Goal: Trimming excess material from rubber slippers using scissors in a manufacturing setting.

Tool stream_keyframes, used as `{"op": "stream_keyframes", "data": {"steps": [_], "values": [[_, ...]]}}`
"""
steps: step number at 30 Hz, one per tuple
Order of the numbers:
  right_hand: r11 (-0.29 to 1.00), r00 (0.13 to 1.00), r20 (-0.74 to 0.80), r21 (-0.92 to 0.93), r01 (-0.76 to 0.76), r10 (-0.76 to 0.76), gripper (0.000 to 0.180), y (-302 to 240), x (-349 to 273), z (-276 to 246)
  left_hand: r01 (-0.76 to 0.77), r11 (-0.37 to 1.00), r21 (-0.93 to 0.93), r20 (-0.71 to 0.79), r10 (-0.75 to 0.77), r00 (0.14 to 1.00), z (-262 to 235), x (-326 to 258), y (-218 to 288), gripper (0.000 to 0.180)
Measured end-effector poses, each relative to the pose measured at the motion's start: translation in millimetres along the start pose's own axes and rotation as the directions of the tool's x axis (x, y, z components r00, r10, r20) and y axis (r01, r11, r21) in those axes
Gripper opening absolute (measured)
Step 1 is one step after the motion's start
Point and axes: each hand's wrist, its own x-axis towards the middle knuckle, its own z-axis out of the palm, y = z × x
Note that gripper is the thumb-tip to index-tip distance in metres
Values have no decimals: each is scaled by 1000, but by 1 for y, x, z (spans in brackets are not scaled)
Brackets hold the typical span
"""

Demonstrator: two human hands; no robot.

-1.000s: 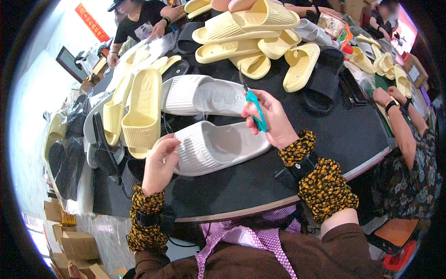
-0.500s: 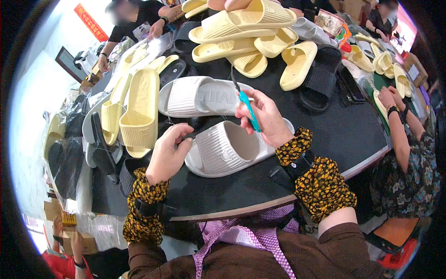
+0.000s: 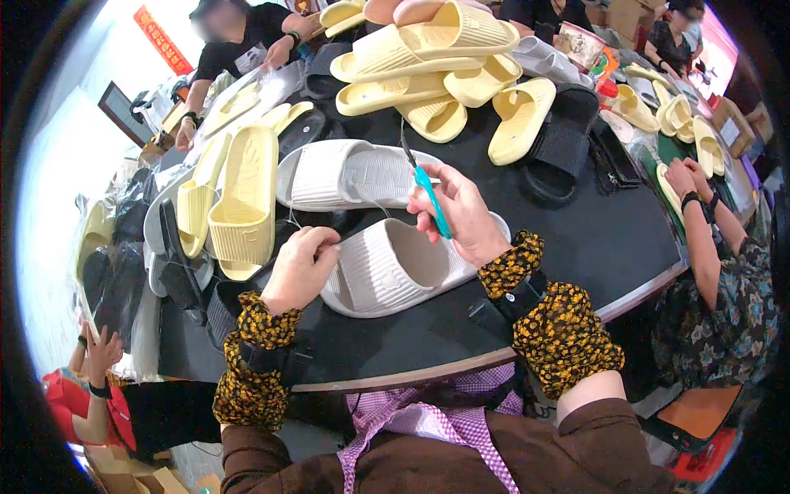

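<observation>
Left hand [image 3: 300, 263], grip unclear, beside ribbed grey slipper [image 3: 372, 262]; right hand [image 3: 471, 218] firmly around teal-handled scissors [image 3: 433, 202]

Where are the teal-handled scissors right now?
In the head view, the scissors are in the right hand, just right of centre, partly covering the farther grey slipper.

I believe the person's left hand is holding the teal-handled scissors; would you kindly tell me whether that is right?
Not quite: the head view shows the right hand, not the left hand, holding the teal-handled scissors.
</observation>
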Motion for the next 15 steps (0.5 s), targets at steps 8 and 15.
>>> {"op": "stream_keyframes", "data": {"steps": [8, 15], "values": [[999, 996, 82, -13, -37, 38, 48, 0, -10, 13, -133, 933, 335, -4, 142, 990, -25, -6, -13, 9], [992, 991, 117, -116, -51, 64, 48, 1, -12, 18, -27, 990, 141, -69, 37, 997, -29, -3, -7, 6]]}}
